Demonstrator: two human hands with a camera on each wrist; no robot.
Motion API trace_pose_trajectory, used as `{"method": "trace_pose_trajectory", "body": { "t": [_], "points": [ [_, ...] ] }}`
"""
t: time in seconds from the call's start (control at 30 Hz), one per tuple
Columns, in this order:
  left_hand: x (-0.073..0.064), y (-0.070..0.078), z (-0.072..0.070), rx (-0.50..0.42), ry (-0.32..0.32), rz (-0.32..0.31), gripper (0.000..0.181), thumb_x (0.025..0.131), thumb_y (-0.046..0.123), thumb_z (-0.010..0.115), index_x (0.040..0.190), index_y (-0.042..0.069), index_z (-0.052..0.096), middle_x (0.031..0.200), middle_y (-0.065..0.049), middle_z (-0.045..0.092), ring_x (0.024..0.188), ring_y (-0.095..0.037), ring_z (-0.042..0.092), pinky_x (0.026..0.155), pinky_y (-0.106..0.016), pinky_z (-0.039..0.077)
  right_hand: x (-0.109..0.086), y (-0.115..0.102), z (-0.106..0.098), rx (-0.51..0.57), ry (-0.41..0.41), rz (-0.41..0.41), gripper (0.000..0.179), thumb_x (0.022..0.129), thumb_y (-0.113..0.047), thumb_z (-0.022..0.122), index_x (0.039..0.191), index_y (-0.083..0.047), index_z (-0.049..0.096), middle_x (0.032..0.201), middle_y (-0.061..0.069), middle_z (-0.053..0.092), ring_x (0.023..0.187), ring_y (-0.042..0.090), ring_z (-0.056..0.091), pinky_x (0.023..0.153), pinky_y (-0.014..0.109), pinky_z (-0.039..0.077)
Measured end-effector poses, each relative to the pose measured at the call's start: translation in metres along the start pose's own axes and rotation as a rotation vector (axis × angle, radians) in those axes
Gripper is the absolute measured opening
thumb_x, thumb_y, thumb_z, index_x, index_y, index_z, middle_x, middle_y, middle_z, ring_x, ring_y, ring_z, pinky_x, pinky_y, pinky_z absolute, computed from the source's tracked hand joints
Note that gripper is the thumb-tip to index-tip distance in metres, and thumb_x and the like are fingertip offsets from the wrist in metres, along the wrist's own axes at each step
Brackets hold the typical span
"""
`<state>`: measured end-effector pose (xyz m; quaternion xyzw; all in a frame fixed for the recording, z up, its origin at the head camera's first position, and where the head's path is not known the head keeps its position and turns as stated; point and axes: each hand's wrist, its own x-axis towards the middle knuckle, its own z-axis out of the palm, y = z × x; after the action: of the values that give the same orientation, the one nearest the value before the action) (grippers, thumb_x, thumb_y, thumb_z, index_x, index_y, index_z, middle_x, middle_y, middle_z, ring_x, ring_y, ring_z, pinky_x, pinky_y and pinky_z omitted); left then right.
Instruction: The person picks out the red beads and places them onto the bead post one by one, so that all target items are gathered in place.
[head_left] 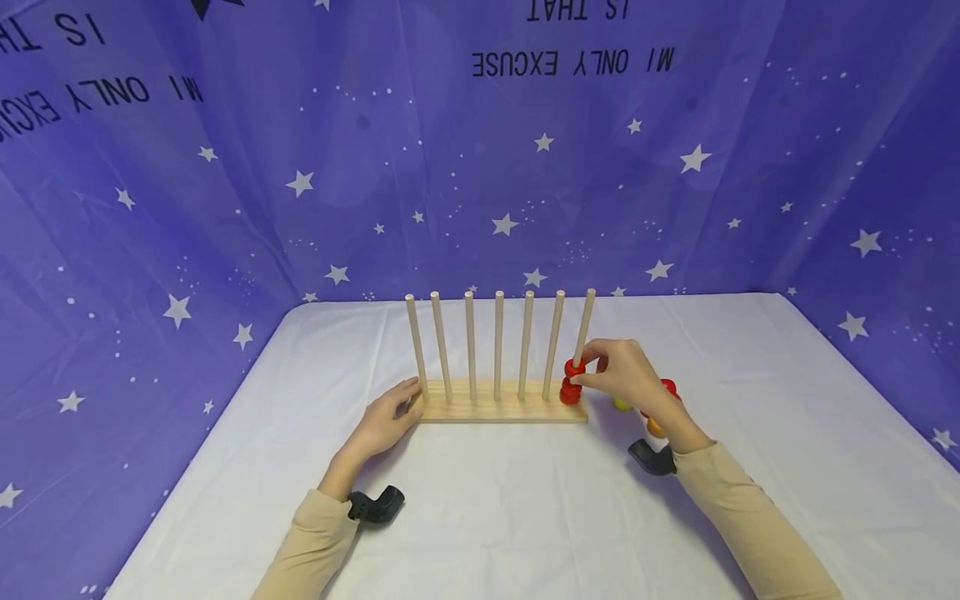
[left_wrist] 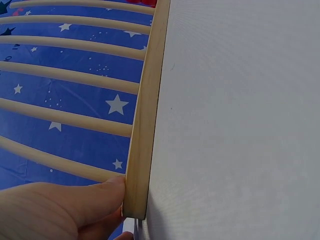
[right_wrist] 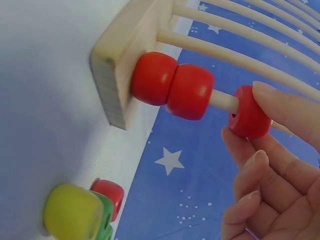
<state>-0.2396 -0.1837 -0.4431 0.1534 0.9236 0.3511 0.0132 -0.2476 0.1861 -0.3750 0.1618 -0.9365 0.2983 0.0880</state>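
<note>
A wooden peg rack (head_left: 498,410) stands on the white table, a row of several upright pegs rising from its flat base. With thumb and fingertips, my right hand (head_left: 624,371) pinches a red bead (right_wrist: 247,114) threaded on the rightmost peg. Lower on that peg, two red beads (right_wrist: 190,92) sit stacked against the base, and a stretch of bare peg shows between them and the held one. At the rack's left end, my left hand (head_left: 384,418) grips the base, its thumb (left_wrist: 102,197) on the peg side; the other fingers are mostly hidden.
Loose beads lie right of the rack, partly behind my right forearm: a yellow bead (right_wrist: 72,212), a green bead (right_wrist: 106,212), a red bead (right_wrist: 110,194) and an orange bead (head_left: 657,428). A purple star-patterned cloth (head_left: 502,167) hangs behind the table (head_left: 495,517).
</note>
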Motion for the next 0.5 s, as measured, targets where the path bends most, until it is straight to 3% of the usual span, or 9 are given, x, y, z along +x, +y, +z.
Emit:
{"method": "trace_pose_trajectory", "body": {
  "t": [0.27,0.5],
  "points": [
    [0.0004,0.0004,-0.0014,-0.003,0.017,0.016,0.05,0.091,0.01,0.055,0.137,-0.005,0.041,0.147,-0.023,0.037,0.137,-0.042,0.032,0.113,-0.054,0.029,0.0012,0.0022,0.0018,-0.025,-0.015,-0.03,0.015,0.071,-0.017,0.08,0.079,-0.014,0.067,0.086,0.008,0.074,0.063,0.016,0.052,0.054,0.02,0.038],
    [-0.0013,-0.0011,0.0002,-0.003,0.01,0.009,0.051,0.091,0.009,0.055,0.137,-0.005,0.041,0.147,-0.023,0.037,0.137,-0.042,0.032,0.113,-0.053,0.029,-0.0001,0.0041,0.0058,-0.025,-0.054,-0.003,0.014,0.072,-0.019,0.078,0.078,-0.015,0.066,0.086,0.006,0.073,0.062,0.011,0.051,0.053,0.02,0.039]
  ]
}}
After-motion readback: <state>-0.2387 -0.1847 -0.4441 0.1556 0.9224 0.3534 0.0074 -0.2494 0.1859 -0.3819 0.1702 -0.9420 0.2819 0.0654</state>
